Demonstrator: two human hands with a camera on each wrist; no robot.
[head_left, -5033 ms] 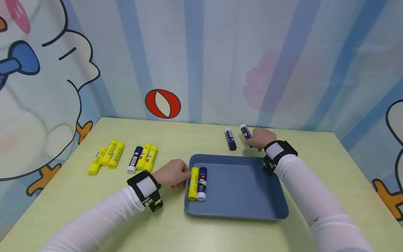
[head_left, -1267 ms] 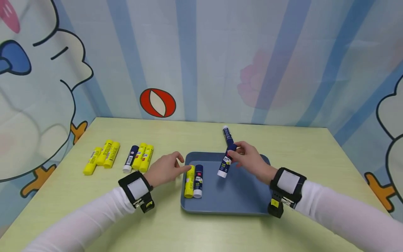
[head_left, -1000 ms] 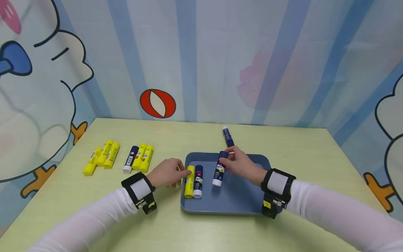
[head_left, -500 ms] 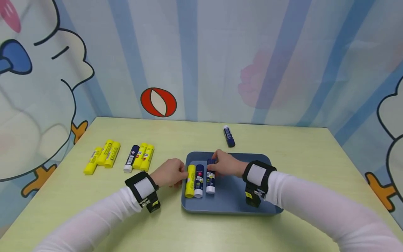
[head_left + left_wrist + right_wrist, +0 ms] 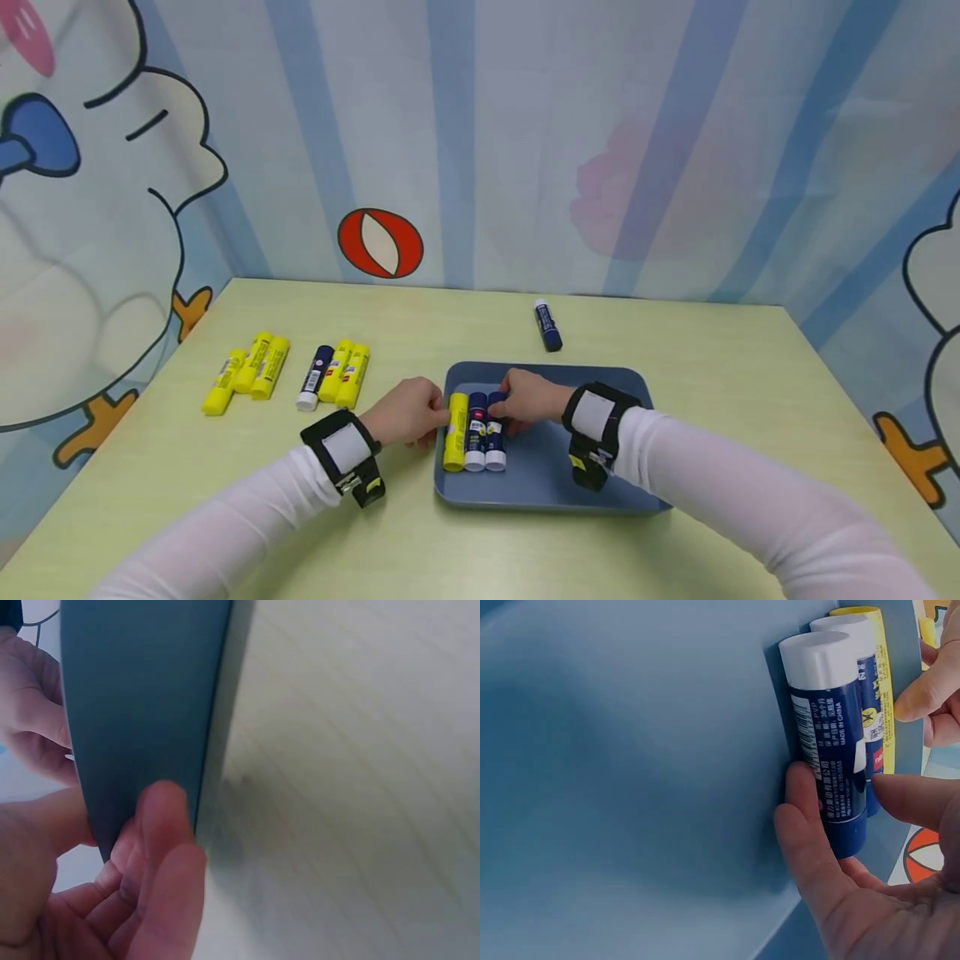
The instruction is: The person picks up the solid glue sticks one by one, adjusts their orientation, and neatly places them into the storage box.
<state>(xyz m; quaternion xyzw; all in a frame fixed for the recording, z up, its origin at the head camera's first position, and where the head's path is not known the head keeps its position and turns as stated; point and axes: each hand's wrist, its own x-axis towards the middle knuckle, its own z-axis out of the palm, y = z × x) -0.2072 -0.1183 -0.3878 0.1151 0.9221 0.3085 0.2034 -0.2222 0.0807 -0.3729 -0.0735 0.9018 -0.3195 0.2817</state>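
A grey-blue tray [image 5: 570, 492] lies on the table. Along its left side lie a yellow glue stick [image 5: 454, 442], a dark blue glue stick [image 5: 476, 433] and a second dark blue glue stick [image 5: 495, 450], side by side. My right hand [image 5: 531, 395] holds this second one between thumb and fingers near its blue end; its white cap [image 5: 819, 664] shows in the right wrist view. My left hand [image 5: 408, 411] pinches the tray's left wall, thumb over the rim and fingers against the outer face [image 5: 142, 712].
Another dark blue glue stick [image 5: 548, 327] lies behind the tray. On the left are a dark blue glue stick [image 5: 315, 377] beside two yellow glue sticks [image 5: 344, 374], and farther left a group of yellow glue sticks [image 5: 255, 367]. A printed curtain [image 5: 510, 150] stands behind the table.
My right hand has picked up a blue glue stick from behind the tray, carried it in and moved it left against the other blue one. My left hand stays at the tray's left edge.
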